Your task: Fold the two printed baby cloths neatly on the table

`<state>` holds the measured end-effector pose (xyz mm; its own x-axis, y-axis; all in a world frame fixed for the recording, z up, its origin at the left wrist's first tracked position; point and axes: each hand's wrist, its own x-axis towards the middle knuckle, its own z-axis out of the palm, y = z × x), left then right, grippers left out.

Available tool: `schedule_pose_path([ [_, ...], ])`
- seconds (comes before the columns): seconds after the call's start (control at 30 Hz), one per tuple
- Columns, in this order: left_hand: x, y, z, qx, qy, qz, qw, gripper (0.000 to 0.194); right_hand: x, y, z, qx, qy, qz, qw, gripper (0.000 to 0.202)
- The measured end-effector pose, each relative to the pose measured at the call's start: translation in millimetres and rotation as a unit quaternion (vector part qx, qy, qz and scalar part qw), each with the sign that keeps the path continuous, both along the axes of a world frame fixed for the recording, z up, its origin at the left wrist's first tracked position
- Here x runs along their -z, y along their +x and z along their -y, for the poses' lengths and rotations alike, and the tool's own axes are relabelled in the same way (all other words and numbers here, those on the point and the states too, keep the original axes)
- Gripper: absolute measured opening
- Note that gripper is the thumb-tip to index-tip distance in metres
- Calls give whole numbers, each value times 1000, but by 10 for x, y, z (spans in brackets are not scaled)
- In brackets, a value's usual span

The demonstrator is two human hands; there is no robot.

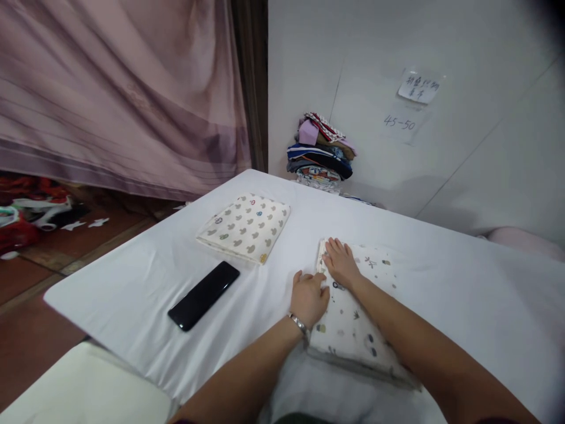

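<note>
A folded white cloth [353,318] printed with small plants and figures lies in front of me on the white-covered table. My right hand [342,263] rests flat on its far left part, fingers stretched out. At the cloth's left edge is my left hand [309,299], with a bracelet on the wrist. Its fingers are bent, and thumb and forefinger close on that edge. Farther left lies a second folded cloth [249,227] with grey mushroom-like shapes. Nearer to me, a black phone [203,295] lies at an angle.
The white table cover [132,282] has creases along its left side. Folded clothes [321,153] are stacked against the pale wall beyond the far edge. A pink curtain [132,88] hangs at the left. Paper notes [418,88] are stuck to the wall.
</note>
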<state>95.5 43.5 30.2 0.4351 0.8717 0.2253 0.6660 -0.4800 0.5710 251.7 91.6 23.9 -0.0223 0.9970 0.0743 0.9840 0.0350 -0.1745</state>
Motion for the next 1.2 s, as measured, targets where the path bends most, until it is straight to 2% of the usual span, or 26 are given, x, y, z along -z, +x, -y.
schedule_pose_path([
  [0.1, -27, -19, -40, 1, -20, 1, 1000, 27, -121, 20, 73, 3, -2, -20, 1000, 50],
  [0.17, -55, -42, -85, -7, -64, 11, 998, 31, -195, 20, 198, -4, 9, -33, 999, 52],
  [0.3, -75, -98, -186, -54, -136, 69, 987, 34, -172, -76, 520, -23, 10, -31, 999, 55],
  [0.47, -25, -135, -240, -68, -126, 98, 985, 31, -23, -196, 687, -16, -20, -18, 999, 57],
  [0.7, -28, -125, -226, -57, -132, 100, 985, 16, -165, -195, 788, -17, -7, -25, 1000, 57],
  [0.83, -29, -90, -207, -35, -117, 125, 985, 13, -205, -142, 735, 5, -3, -22, 1000, 54],
  [1.0, -4, -65, -185, -28, -110, 120, 986, 14, -315, -40, 487, 6, 59, -80, 995, 34],
  [1.1, -5, -55, -180, -30, -120, 104, 987, 16, -387, -53, 333, 57, 35, -101, 993, 27],
  [1.2, -22, -47, -174, -24, -120, 94, 988, 17, -425, -109, 188, 117, -17, -94, 989, 29],
])
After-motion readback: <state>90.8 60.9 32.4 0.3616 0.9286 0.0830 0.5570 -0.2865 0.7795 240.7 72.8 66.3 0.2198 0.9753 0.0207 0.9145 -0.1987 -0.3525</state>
